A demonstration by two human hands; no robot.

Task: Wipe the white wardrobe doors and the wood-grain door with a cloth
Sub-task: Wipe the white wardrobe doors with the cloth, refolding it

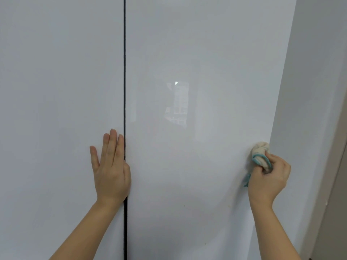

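Right hand (267, 175): fingers curled round a bunched cream cloth (260, 150) with teal edging, the wad pressed to the right wardrobe door (187, 62) at its far edge, well right of the dark seam (124, 72). Left hand (110, 169): flat, fingers straight, palm on the left wardrobe door (56, 72) just left of the seam. Cloth judged soft and light, best held wadded in the fist; doors stiff, glossy, probably slippery, no handle visible.
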